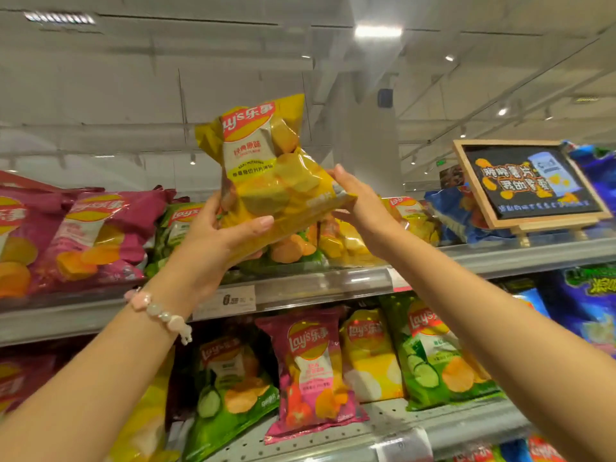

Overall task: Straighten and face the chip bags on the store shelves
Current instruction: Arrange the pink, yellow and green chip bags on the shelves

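Two bare forearms rise from the lower corners of the frame, the left one wearing a beaded bracelet (pixel 159 314) at the wrist. At centre frame the left hand (pixel 213 240) grips the lower left corner of a yellow chip bag (pixel 266 168), thumb across its front and fingers curled behind. The right hand (pixel 358 203) clamps the bag's lower right corner, fingers wrapped over the edge. The bag is held up, tilted, its printed face toward the camera, above the top shelf (pixel 300 288). Below it, in the lower middle, pink, yellow and green bags stand on the second shelf (pixel 400 425). Behind the hands, magenta bags (pixel 96 238) lie at left and what looks like a green bag (pixel 173 225) sits beside them. At upper right a framed chalkboard sign (pixel 530 183) leans among blue bags (pixel 450 211).
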